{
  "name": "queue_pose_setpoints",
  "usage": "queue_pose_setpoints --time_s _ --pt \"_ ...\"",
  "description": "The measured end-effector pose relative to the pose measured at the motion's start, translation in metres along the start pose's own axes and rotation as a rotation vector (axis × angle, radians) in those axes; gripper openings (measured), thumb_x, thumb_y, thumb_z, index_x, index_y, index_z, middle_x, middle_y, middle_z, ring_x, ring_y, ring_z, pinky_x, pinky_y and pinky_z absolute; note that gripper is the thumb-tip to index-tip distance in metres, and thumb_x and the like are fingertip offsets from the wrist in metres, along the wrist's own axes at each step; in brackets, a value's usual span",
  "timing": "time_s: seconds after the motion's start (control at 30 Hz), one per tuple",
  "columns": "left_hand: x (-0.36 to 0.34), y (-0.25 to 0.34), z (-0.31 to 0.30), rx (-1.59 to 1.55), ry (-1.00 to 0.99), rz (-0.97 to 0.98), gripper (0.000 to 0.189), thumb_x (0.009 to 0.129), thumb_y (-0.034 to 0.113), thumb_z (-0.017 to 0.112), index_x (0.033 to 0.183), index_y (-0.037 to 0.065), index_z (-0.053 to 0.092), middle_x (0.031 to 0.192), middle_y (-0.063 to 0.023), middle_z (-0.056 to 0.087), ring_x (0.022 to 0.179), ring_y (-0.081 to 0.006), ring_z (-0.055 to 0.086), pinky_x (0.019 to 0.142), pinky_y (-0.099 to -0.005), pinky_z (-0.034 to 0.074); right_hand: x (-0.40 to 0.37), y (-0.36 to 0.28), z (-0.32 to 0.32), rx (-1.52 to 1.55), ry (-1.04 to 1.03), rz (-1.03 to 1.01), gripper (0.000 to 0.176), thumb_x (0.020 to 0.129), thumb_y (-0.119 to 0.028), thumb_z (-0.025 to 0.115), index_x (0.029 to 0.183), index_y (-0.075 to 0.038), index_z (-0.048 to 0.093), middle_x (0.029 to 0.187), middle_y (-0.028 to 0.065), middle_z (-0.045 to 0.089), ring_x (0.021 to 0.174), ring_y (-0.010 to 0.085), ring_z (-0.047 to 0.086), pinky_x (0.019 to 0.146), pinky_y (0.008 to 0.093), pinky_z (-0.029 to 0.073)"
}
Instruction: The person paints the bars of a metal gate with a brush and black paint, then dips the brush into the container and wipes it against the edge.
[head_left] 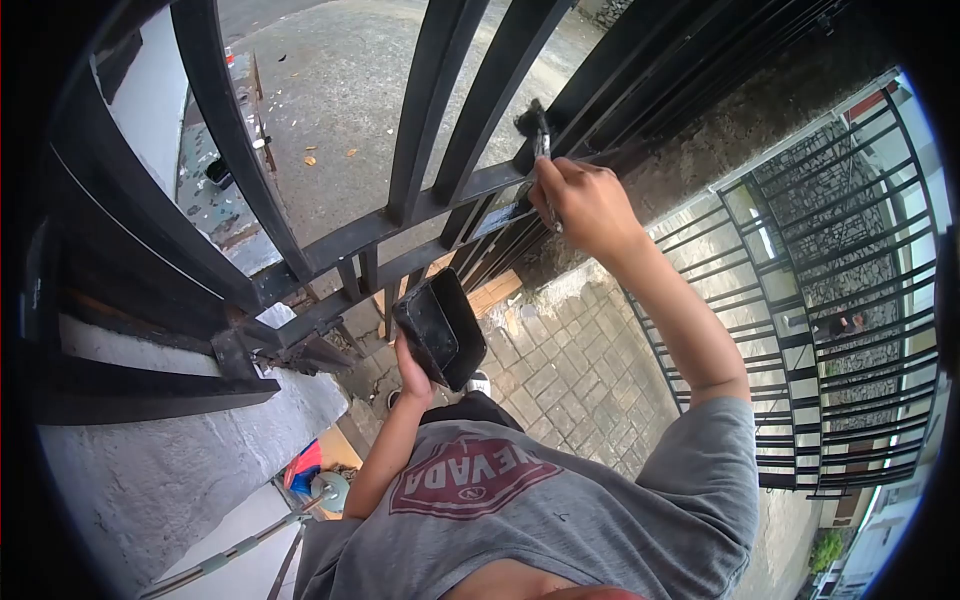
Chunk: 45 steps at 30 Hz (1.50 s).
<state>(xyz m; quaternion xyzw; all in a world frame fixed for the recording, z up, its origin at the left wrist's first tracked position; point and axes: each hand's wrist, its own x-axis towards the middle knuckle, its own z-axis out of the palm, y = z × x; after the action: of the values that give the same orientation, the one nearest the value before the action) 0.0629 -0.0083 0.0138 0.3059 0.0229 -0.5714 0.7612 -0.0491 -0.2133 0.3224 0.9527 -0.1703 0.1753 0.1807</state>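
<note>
My right hand (590,205) is closed around the handle of a paintbrush (542,143). The brush's dark, wet-looking bristles are right at a black metal gate bar (572,105), just above the crossbar. Lower down, my left hand (412,372) grips a black rectangular tub (442,330) from its side and underneath. This tub is tilted with its opening toward the gate, and its inside is dark. Most of my left fingers are hidden behind the tub.
The black gate (350,240) spans the view ahead. A rough pale wall (190,470) stands at the left, over a brick-paved floor (560,350). Another barred gate (800,300) is at the right. Outside, a small dark container (218,172) sits on a paint-spotted surface.
</note>
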Motion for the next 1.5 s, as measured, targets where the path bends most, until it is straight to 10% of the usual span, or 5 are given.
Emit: queue_pose_setpoints --time_s 0.4,0.53,0.97,1.1,1.5 --pt "-0.009 0.014 0.009 -0.044 -0.064 0.043 0.063 0.105 0.057 0.038 0.144 0.008 0.049 0.139 -0.0091 0.058 0.125 -0.0228 0.058 0.107 -0.038 0.046 0.019 0.02 -0.033 0.297 -0.395 0.048 0.013 0.083 -0.004 0.07 0.086 -0.002 0.058 0.074 0.0141 0.063 0.069 0.0361 0.064 0.061 0.0452 0.05" --pt "-0.002 0.005 0.003 -0.032 -0.074 0.027 0.064 0.105 0.057 0.038 0.145 0.008 0.048 0.14 -0.0097 0.057 0.126 -0.0233 0.057 0.108 -0.0381 0.045 0.029 0.023 -0.036 0.367 -0.128 -0.066 0.013 0.078 0.001 0.07 0.087 0.0 0.061 0.07 0.013 0.062 0.061 0.0276 0.063 0.057 0.0415 0.048" --pt "0.006 -0.002 0.004 0.0 -0.047 0.013 0.07 0.102 0.064 0.034 0.146 0.011 0.048 0.141 -0.0086 0.057 0.126 -0.0241 0.058 0.106 -0.04 0.047 0.007 0.005 -0.023 -0.013 -0.462 -0.136 0.016 0.088 -0.014 0.068 0.087 -0.003 0.056 0.073 0.011 0.066 0.068 0.0321 0.069 0.06 0.0416 0.056" --pt "0.011 0.0 -0.002 -0.016 -0.07 0.015 0.068 0.103 0.062 0.036 0.145 0.01 0.048 0.14 -0.0086 0.057 0.126 -0.0241 0.058 0.107 -0.0391 0.046 0.005 0.027 -0.055 0.073 0.145 -0.075 0.016 0.08 -0.006 0.067 0.081 -0.008 0.052 0.066 0.002 0.057 0.061 0.0229 0.066 0.053 0.0359 0.052" --pt "0.003 -0.002 0.023 0.055 -0.132 -0.001 0.067 0.104 0.059 0.032 0.146 0.01 0.047 0.141 -0.0089 0.058 0.127 -0.0245 0.058 0.109 -0.04 0.046 0.004 0.022 -0.066 -0.12 0.187 -0.094 0.019 0.08 -0.005 0.071 0.084 -0.005 0.052 0.07 0.0057 0.057 0.066 0.0239 0.065 0.055 0.0364 0.055"
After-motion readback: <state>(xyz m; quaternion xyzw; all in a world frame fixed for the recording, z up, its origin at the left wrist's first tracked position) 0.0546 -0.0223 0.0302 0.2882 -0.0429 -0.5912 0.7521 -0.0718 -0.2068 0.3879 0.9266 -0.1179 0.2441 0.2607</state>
